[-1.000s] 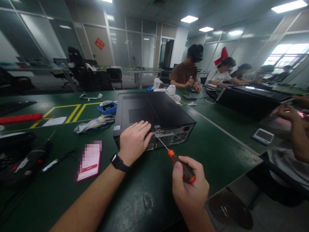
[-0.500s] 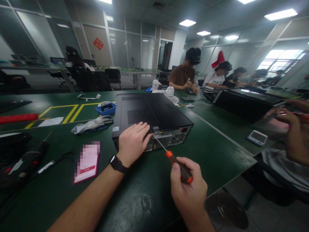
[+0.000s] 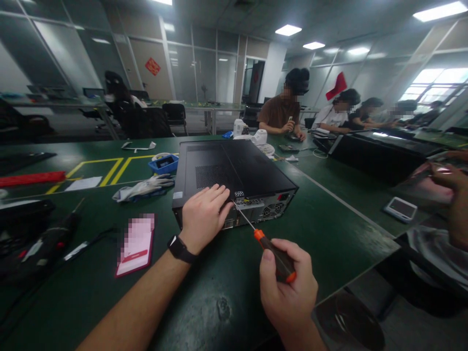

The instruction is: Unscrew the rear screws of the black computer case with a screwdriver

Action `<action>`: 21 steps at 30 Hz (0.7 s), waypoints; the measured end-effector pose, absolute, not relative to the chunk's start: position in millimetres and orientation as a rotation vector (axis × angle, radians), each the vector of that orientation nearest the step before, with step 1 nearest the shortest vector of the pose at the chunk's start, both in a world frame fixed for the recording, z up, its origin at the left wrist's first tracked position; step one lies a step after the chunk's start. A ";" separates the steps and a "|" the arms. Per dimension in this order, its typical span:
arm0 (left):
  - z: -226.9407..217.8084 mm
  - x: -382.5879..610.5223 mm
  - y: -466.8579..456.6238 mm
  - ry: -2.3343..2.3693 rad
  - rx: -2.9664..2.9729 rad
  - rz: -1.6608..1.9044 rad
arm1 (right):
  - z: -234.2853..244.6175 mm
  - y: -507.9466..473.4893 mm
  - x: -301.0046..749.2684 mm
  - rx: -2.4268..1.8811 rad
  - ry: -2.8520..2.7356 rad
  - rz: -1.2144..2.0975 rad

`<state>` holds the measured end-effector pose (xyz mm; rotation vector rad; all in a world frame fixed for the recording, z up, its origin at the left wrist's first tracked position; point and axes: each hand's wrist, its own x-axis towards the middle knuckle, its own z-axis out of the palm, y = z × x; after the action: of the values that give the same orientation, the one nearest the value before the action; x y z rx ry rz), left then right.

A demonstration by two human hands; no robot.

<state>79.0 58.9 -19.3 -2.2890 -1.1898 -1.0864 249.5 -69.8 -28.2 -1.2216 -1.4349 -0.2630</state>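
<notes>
Pink-edged flat item [image 3: 136,246] lies on the green bench [image 3: 183,312] just L of the forearm, glove [image 3: 144,189] beyond it, so don't swing that arm wide.

L hand [image 3: 204,209]: fingers together, stretched flat on the case top at its near edge, thumb out twd the driver tip; nothing gripped afaict. Good brace: bear down so the case can't skid, but shift the thumb back a bit b/c a slip would likely catch it.

PC case [image 3: 248,168]: mid-bench, lying flat, rear panel w/ fan grille [image 3: 272,210] facing this side.

Screwdriver [image 3: 263,242]: shaft slants up-L to the panel's top edge, tip right by the L thumb; can't tell if it's seated. Prob best to square the shaft to whatever it bears on, push in 1st, then turn; a skewed tip could slip + scratch.

R hand [image 3: 290,287]: fingers + thumb clamped round the handle. Short turns, steady push, no sideways prying.
</notes>
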 end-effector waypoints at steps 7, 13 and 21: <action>-19.9 79.5 58.9 -1.186 -2.285 -1.084 | -31.2 -68.2 257.8 -1.241 -1.448 -0.368; -20.0 79.2 58.8 -1.178 -2.272 -1.083 | -30.0 -67.5 260.9 -1.195 -1.493 -0.278; -19.8 79.3 58.5 -1.196 -2.280 -1.063 | -28.5 -67.2 259.4 -1.222 -1.498 -0.312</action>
<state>79.3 58.5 -19.8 -2.2800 -1.1961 -1.0629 259.4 -67.2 -28.5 -1.2220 -1.4977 -0.3120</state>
